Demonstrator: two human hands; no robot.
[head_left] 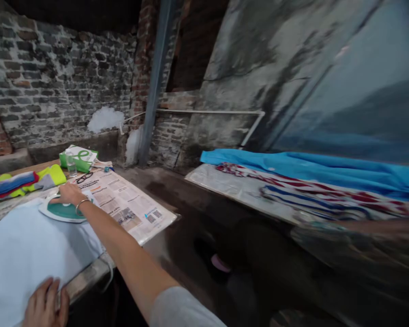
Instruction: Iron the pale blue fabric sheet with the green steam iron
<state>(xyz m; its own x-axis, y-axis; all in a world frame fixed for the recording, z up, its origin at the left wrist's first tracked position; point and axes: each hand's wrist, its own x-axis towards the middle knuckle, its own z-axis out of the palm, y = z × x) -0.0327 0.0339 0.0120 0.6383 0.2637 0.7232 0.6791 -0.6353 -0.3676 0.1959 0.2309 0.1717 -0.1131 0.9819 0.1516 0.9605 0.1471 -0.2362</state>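
My right hand point(70, 194), a bangle on its wrist, is closed around the handle of a green and white iron point(64, 212). The iron rests on a pale white cloth point(17, 245) spread over the near table, close to the cloth's far edge. At the bottom left, my left hand point(46, 304) lies on the same cloth near the table edge, its fingers stretched out and holding nothing. Printed newspaper point(129, 204) under a clear sheet covers the table to the right of the iron.
Behind the iron are a bright yellow garment point(52, 176), a clear glass point(71, 164), a green and white bag point(83, 156) and a black-looped item point(85, 177). Across the dark floor, another table bears blue fabric point(293, 165) and red-white cloth point(259, 179). A dark shoe point(207, 261) shows between them.
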